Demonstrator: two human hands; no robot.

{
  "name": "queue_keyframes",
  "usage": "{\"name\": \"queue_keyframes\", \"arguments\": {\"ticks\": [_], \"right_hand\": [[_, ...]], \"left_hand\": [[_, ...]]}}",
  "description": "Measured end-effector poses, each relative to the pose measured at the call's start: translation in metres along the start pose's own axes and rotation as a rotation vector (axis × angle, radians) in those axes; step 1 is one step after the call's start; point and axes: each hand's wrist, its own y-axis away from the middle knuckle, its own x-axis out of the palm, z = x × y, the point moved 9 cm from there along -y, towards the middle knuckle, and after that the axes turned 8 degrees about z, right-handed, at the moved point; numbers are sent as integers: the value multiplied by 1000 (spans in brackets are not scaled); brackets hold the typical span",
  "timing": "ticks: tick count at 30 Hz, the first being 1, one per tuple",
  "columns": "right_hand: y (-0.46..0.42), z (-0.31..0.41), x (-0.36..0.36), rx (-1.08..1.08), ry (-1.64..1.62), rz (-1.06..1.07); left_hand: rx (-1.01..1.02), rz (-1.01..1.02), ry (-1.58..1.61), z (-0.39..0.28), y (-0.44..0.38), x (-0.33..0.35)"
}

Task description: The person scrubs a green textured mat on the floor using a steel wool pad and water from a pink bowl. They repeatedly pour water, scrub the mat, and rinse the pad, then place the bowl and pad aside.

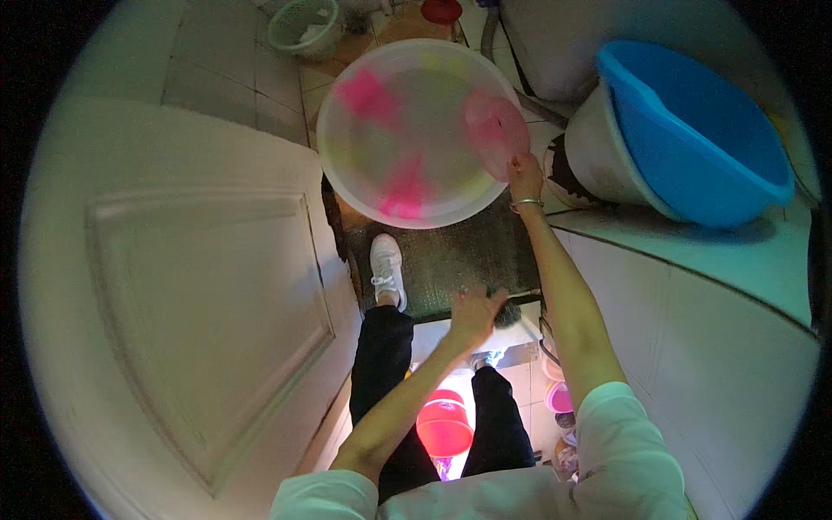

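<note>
My right hand point(525, 179) grips the near edge of a translucent pink plastic dish or lid point(498, 133). It is held over the right side of a large round white plastic tub point(416, 222), which bears blurred pink and yellow-green patches on its inside. A bracelet circles my right wrist. My left hand point(474, 317) hangs lower, over the doorway step, with fingers spread and nothing visible in it. A dark rounded object point(507, 316) shows right beside my left thumb; its kind is too blurred to tell.
A white door point(214, 312) stands at left. A blue basin point(708, 136) leans in a white bucket point(601, 140) on the right ledge. A pale green basket point(305, 29) stands at the back. A dark mat point(448, 266) lies before my feet; a red bucket point(445, 426) shows between my legs.
</note>
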Motion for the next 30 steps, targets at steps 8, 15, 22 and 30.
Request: {"name": "queue_keyframes", "arguments": {"ticks": [8,15,22,30], "right_hand": [[-69,-22,197,144,321,153],[-65,14,285,631,-821,37],[-26,-13,275,645,-1702,142],[57,11,132,597,-1802,169]], "left_hand": [[168,389,-113,11,-1,34],[206,25,195,12,0,67],[626,-86,-906,-34,25,107],[379,550,-176,-31,22,113]]}}
